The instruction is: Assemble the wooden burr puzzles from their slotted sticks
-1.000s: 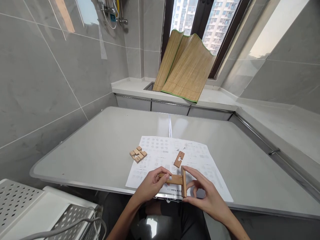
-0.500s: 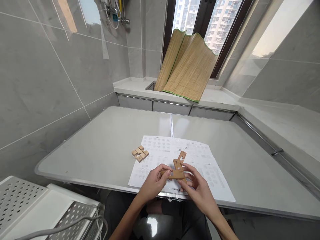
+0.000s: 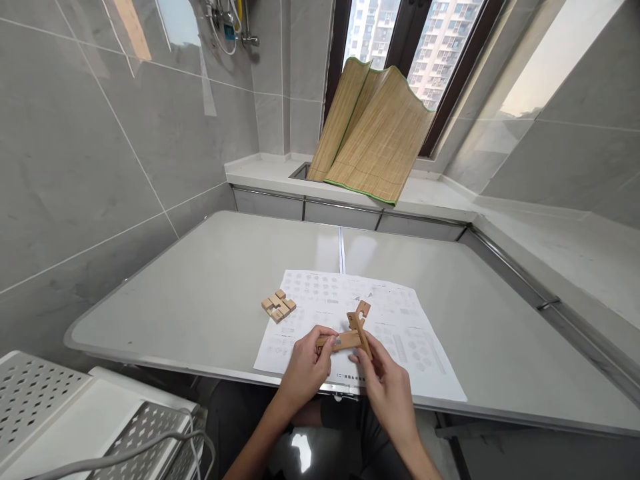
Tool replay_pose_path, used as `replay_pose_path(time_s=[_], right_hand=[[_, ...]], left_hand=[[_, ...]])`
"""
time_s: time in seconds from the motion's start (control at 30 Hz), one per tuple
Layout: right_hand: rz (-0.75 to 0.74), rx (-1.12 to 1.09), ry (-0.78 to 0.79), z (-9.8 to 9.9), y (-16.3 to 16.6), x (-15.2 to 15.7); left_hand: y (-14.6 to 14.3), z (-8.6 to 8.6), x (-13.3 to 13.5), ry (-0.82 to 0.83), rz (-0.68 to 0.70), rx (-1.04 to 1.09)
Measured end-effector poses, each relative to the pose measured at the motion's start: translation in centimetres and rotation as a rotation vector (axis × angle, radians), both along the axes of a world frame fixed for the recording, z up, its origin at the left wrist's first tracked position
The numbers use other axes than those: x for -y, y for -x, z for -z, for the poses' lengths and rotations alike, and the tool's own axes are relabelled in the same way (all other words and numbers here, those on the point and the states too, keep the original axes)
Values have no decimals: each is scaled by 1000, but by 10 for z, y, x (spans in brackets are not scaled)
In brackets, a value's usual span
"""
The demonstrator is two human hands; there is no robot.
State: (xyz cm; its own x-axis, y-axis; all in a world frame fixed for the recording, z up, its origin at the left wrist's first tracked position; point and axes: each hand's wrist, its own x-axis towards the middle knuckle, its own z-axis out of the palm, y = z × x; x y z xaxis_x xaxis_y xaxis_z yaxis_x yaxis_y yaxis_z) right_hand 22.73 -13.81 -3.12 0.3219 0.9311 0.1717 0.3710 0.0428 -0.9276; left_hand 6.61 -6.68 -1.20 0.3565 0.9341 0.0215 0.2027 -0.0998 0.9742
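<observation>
My left hand (image 3: 311, 357) is closed on one end of a flat notched wooden puzzle piece (image 3: 346, 341), held level above the paper. In my right hand (image 3: 387, 373) is a second wooden puzzle piece, marked 2 (image 3: 357, 325), pinched near its lower end and tilted. The two pieces meet crosswise between my hands; whether they are interlocked I cannot tell. Just beyond them a third notched wooden piece (image 3: 363, 309) lies on the printed instruction sheet (image 3: 310, 320). A cluster of small wooden blocks (image 3: 279, 307) rests at the sheet's left edge.
The sheet lies on a light folding table (image 3: 175, 293) with a seam down its middle. At left stands a white perforated rack (image 3: 45, 400) with a grey cable (image 3: 150, 440). A bamboo mat (image 3: 383, 133) leans by the window on the ledge behind.
My right hand has turned the piece marked 2 more edge-on, and its fingers have closed in around it. The level piece in my left hand has also tilted slightly.
</observation>
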Motion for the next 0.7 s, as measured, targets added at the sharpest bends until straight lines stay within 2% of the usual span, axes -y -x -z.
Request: replay_pose_path(time_s=[0.3,0.47,0.7], right_hand=[[94,252,-176,-1,26,-2],[103,294,-208,6,31,-6],[53,273,-240,-1,33,-11]], left_hand=[[1,7,1,-52,-69,-40],[0,8,1,-69,-88,-49],[2,10,0,-106,-90,-72]])
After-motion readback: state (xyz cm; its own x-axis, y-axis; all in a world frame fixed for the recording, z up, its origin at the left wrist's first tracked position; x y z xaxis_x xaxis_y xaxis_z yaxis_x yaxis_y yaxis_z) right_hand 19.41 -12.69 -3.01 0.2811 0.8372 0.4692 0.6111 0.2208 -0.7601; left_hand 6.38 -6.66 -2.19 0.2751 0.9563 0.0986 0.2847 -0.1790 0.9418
